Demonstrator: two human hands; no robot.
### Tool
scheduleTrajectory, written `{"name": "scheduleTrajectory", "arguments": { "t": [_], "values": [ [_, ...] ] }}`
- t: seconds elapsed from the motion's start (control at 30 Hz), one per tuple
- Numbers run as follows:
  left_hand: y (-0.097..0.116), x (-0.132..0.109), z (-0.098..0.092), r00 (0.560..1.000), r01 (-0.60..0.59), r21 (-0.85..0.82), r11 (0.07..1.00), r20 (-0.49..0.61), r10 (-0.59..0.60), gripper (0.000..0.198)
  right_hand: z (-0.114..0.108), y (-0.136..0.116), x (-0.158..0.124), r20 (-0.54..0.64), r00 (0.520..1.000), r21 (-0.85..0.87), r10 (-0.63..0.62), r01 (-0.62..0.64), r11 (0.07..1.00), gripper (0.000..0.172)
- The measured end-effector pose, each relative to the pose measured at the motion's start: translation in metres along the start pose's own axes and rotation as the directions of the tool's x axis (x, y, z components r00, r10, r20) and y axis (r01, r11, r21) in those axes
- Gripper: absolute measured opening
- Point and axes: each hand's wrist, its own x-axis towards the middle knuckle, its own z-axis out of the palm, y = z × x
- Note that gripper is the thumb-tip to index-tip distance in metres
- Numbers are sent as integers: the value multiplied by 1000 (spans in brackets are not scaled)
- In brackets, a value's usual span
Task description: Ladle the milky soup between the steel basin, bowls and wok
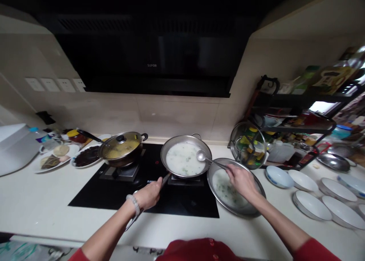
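Observation:
My left hand [150, 194] is wrapped round the handle [165, 179] of a wok [163, 154] that sits on the right burner. White soup with green bits [179, 156] fills much of the wok. In my right hand [241, 179] is a metal ladle [200, 155], its bowl over the right side of the soup. Below that hand, a wide steel basin [255, 211] holds more of the same white liquid with greens [228, 190]. My right forearm hides part of the basin's right side.
A lidded pan [119, 148] stands on the left burner. Plates of food [85, 156] lie farther left. Several bowls [312, 206] are grouped at the right. A glass lid [247, 145] leans on the rack [296, 128]. The range hood [154, 63] hangs above.

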Motion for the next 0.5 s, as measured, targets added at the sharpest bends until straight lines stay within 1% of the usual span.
{"name": "scheduleTrajectory", "arguments": {
  "t": [0.1, 0.2, 0.27, 0.37, 0.5],
  "values": [
    [4, -3, -4, 1000, -1, -25, 1000, -7, 0, 66, 6, -27, 13, 91, 996, -22, -9, 11, 1000, 34],
    [7, -5, -7, 1000, 5, -34, 999, -6, -5, 66, 12, -39, 23, 122, 993, 39, -4, -1, 999, 31],
    [8, -7, -8, 1000, 6, -35, 999, -7, -6, 66, 14, -39, 29, 143, 990, 103, 4, -19, 994, 26],
    [8, -7, -8, 1000, -1, -41, 999, -13, 1, 66, 15, -32, 39, 164, 986, 226, 19, -56, 972, 16],
    [5, -5, -5, 1000, -4, -48, 999, -26, 3, 67, 14, -19, 44, 154, 987, 379, 52, -108, 919, 12]
  ]
}}
